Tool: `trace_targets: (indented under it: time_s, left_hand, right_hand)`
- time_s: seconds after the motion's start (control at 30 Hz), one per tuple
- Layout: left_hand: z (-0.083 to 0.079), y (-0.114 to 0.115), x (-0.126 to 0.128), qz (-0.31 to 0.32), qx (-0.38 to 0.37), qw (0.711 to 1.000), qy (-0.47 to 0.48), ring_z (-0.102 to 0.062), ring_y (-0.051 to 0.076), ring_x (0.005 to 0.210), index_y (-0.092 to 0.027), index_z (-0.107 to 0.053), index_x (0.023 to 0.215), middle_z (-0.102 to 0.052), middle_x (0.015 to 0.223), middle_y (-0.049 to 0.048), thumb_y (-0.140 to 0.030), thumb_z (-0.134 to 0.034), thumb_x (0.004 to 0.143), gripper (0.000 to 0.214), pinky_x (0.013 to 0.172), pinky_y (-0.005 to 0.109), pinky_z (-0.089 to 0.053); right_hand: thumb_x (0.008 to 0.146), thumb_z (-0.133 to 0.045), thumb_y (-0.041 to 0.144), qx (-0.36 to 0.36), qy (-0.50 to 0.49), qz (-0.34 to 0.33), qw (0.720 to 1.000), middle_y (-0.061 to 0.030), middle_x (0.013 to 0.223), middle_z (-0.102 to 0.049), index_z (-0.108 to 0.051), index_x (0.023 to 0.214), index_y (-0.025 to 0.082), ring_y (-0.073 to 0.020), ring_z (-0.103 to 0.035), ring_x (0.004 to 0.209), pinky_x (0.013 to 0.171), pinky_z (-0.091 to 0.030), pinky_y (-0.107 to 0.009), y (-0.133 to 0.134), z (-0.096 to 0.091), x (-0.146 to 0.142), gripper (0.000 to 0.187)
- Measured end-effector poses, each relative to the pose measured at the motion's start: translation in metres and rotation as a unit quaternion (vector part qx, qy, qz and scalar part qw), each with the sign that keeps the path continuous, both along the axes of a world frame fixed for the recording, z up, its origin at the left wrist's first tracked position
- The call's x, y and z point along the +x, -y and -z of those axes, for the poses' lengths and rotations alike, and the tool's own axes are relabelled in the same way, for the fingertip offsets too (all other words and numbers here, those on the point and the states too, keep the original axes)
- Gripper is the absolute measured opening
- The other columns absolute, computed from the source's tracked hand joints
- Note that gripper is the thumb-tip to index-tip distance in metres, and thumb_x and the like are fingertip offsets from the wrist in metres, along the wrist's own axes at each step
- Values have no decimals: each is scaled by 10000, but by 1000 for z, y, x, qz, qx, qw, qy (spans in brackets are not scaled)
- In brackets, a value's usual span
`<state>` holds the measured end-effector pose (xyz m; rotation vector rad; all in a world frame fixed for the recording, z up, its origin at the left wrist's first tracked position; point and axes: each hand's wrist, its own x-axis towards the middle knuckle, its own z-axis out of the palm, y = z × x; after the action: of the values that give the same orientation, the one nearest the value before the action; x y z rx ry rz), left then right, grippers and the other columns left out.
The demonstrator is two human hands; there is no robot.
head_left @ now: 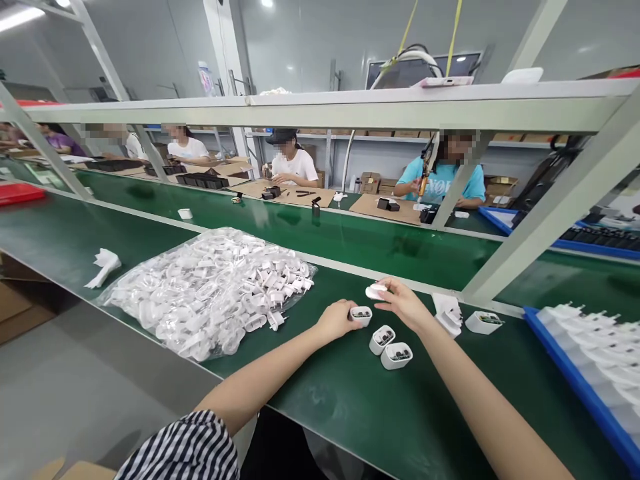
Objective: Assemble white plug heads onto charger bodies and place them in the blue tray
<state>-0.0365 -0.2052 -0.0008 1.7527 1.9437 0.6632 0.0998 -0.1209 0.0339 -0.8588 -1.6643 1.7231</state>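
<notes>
My left hand (pixel 339 321) grips a white oval charger housing (pixel 361 316), its top uncovered and circuit parts showing inside. Just above and to the right, my right hand (pixel 399 301) holds a white oval cap (pixel 376 292) between thumb and fingers, apart from the housing. Two more uncovered housings, one (pixel 383 339) behind the other (pixel 397 356), stand on the green bench near my hands. To the left lies a clear plastic bag (pixel 210 287) spilling many white plug caps (pixel 275 320).
At right stand another housing (pixel 484 322), some white pieces (pixel 447 313) and a blue tray (pixel 565 360) of white parts. A slanted metal post (pixel 540 167) and an overhead shelf (pixel 350 113) frame the bench. Co-workers sit across the green belt (pixel 300 227).
</notes>
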Motion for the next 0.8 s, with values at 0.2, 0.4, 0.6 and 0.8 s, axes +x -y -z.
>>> trace_targets:
  time_s: [0.2,0.4,0.6,0.8]
  left_hand:
    - [16,-44,12,4,38,992,117,-503,119,616,-163,-550,891,-565,697,-9,-288,-595,583,335,591,219,-397]
    - [28,-52,7,32,48,989,138,-487,108,635,-178,-555,903,-572,730,-20,-303,-604,569,360,612,211,-391]
    - [28,-51,9,35,43,991,118,-491,113,652,-185,-535,942,-572,742,-19,-316,-578,593,375,612,212,-393]
    - [20,-45,10,46,111,983,140,-501,100,698,-188,-496,1016,-538,989,15,-319,-548,635,406,661,199,-403]
  right_hand:
    - [593,-545,368,96,-51,76,991,-49,950,-574,-433,711,221,-189,-519,897,748,-394,-341,-14,34,6,220]
    - [611,-526,319,118,-16,65,991,-47,1000,-559,-453,721,223,-174,-510,918,805,-362,-334,-18,46,8,163]
    - [628,-504,301,159,43,33,986,-46,970,-573,-468,749,217,-170,-525,897,794,-375,-337,-18,51,8,151]
    - [630,-498,283,204,166,3,965,-35,943,-598,-546,841,213,-191,-531,891,782,-384,-340,-20,37,12,228]
